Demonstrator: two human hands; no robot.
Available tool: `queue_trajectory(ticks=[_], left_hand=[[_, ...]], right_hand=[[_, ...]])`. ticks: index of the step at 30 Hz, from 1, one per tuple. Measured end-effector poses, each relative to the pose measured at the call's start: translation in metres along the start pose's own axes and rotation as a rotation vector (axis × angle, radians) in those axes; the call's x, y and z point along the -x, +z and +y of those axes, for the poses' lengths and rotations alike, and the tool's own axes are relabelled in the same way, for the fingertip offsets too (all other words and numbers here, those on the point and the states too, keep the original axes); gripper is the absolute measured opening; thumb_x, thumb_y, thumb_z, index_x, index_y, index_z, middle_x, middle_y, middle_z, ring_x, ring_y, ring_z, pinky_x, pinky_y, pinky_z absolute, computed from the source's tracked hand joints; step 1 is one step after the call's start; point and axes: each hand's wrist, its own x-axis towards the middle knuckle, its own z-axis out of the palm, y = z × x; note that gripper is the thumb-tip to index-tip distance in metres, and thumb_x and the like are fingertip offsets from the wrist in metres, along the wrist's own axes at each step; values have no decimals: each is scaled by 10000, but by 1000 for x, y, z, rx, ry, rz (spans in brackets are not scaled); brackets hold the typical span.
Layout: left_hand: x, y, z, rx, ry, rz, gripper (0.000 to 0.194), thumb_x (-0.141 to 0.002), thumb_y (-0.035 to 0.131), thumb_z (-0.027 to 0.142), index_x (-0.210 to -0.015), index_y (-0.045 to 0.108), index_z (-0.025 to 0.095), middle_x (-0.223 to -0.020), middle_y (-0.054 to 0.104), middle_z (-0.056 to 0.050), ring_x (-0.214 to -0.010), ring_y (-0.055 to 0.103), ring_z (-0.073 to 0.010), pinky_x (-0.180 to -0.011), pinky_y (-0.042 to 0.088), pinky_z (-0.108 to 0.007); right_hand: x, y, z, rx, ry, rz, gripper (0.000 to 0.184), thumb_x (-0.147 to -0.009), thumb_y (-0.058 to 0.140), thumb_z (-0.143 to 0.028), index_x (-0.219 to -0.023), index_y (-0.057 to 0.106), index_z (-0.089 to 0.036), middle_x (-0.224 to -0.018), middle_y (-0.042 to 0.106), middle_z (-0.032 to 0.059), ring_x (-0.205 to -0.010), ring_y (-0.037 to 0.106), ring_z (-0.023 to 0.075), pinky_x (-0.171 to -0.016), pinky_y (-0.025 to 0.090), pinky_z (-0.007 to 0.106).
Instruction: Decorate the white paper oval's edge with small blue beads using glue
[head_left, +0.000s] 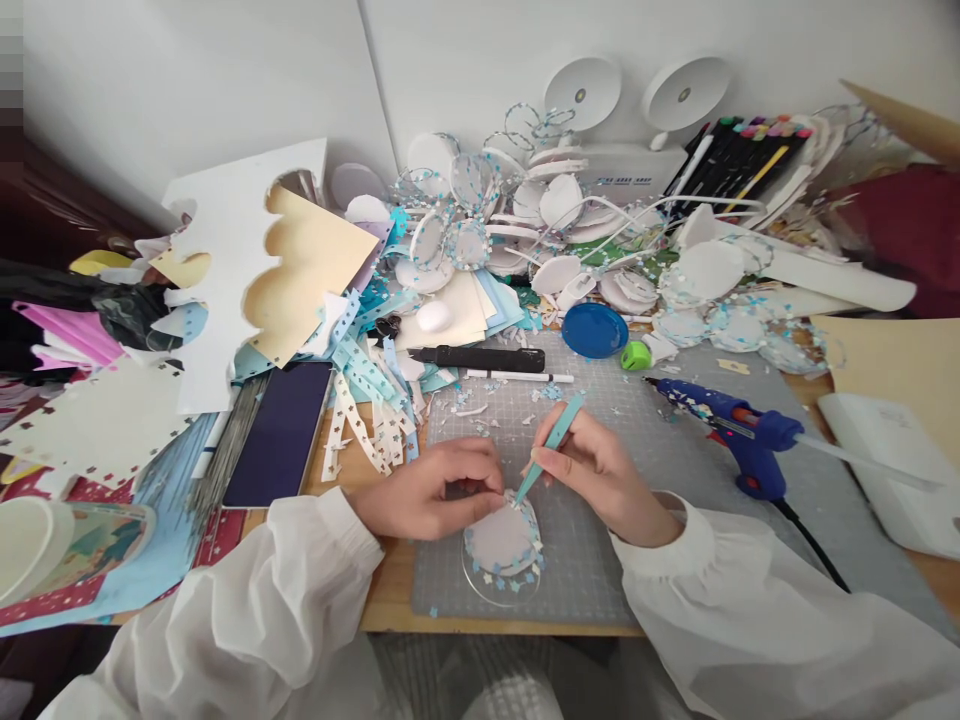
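Observation:
My right hand [592, 470] pinches a pair of teal tweezers [553, 440]. The tips point down to the upper edge of a round white disc [501, 540]. Small blue and white paper flowers line the disc's rim, and a thin wire ring [501, 604] with more of them loops below it. My left hand [442, 487] lies at the disc's upper left, thumb and fingertips pressed together at its edge. Whatever sits between those fingertips is too small to make out. Disc and ring rest on a grey cutting mat [585, 590].
A blue hot glue gun [739, 425] lies at the right, its cord running toward me. Beyond my hands are a black pen-like tool [487, 358], a blue lid [595, 330] and a heap of white discs. Punched paper strips [375, 420] and a phone [277, 437] lie left.

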Motion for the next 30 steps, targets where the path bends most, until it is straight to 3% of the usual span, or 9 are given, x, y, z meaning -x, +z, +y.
queue_trajectory(ticks=[14,21,30], left_hand=[[0,1,1,-5,-4,5,193,-918,498,223,-762,568,134,-806,528,-49,-728,496,-136,-658,409,-253],[-2,1,2,-15,-7,18,203,-910,499,219,-736,559,131,-788,518,-50,-717,489,-137,-640,401,-250],[0,1,1,67,-42,32,182,-907,511,220,-757,567,132,-824,535,-56,-746,507,-144,-667,411,-266]], right_hand=[[1,0,0,34,-19,-6,233,-870,596,-409,-805,507,-204,-700,517,-11,-578,516,114,-536,446,262],[3,1,4,107,-156,28,151,-891,582,-335,-844,523,-205,-775,516,5,-679,567,132,-581,454,268],[1,0,2,-3,-54,19,186,-878,600,-362,-830,517,-203,-730,515,-13,-611,527,108,-551,428,249]])
